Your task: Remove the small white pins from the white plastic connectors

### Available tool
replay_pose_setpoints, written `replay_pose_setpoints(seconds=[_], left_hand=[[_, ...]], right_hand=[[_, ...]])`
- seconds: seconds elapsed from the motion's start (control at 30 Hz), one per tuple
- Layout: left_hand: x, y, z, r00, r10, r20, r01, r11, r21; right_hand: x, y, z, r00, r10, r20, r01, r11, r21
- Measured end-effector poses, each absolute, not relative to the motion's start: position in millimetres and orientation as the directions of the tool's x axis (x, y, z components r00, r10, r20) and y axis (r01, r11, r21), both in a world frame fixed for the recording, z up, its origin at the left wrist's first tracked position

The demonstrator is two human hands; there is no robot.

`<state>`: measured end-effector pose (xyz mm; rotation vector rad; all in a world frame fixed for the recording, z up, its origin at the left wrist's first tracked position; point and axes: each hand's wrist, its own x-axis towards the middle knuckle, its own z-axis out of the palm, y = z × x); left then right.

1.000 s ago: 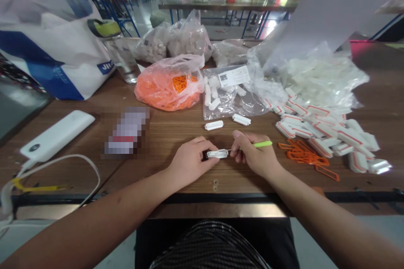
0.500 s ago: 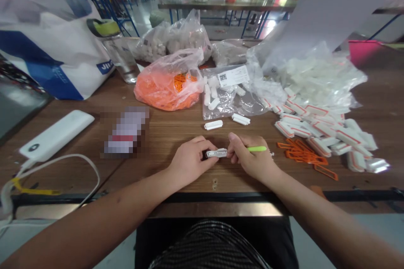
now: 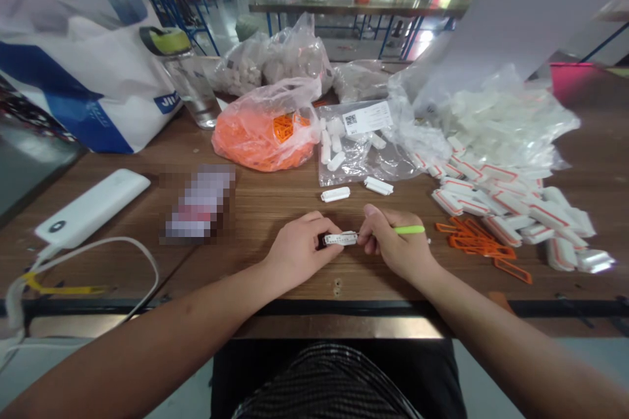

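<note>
Between the fingers and thumb of my left hand (image 3: 298, 250) is a small white plastic housing (image 3: 341, 239), with a row of dark marks along the side facing me. My right hand (image 3: 396, 239) is closed around a slim tool with a lime-green handle (image 3: 409, 230). Its fingertips are close to the housing's right end; the fingers mostly hide the tool's tip, so its kind is unclear. Just beyond my hands lie two similar white pieces, one at left (image 3: 335, 194) and another at right (image 3: 378, 185).
Orange frames (image 3: 474, 240) and a heap of orange-edged white pieces (image 3: 515, 203) lie on the right. Behind are a bag of orange parts (image 3: 255, 137) and a clear labelled bag (image 3: 366, 119). A power bank (image 3: 93, 203), blurred-out object (image 3: 199, 203) and bottle (image 3: 189, 85) stand left.
The whole scene has shifted slightly to the right with the camera. Both hands keep their hold, and my right fingertips have drawn slightly away from the housing's end.
</note>
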<state>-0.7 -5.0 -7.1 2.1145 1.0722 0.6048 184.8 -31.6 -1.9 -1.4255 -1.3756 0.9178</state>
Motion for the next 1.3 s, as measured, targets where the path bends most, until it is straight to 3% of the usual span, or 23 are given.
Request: replay_pose_setpoints(seconds=[0.73, 1.1, 1.3], left_hand=[[-0.5, -5.4, -5.3, 0.548, 0.832, 0.089, 0.516, -0.420, 0.747], [-0.1, -6.1, -4.9, 0.550, 0.832, 0.078, 0.518, -0.412, 0.750], [0.0, -6.6, -4.8, 0.546, 0.834, 0.083, 0.517, -0.413, 0.749]], right_hand=[[188.0, -33.9, -6.8, 0.093, 0.985, 0.143, 0.329, 0.105, -0.938], [189.1, -35.3, 1.8, -0.055, 0.973, 0.224, 0.511, 0.221, -0.831], [188.9, -36.9, -1.0, 0.032, 0.979, 0.201, 0.400, 0.172, -0.900]])
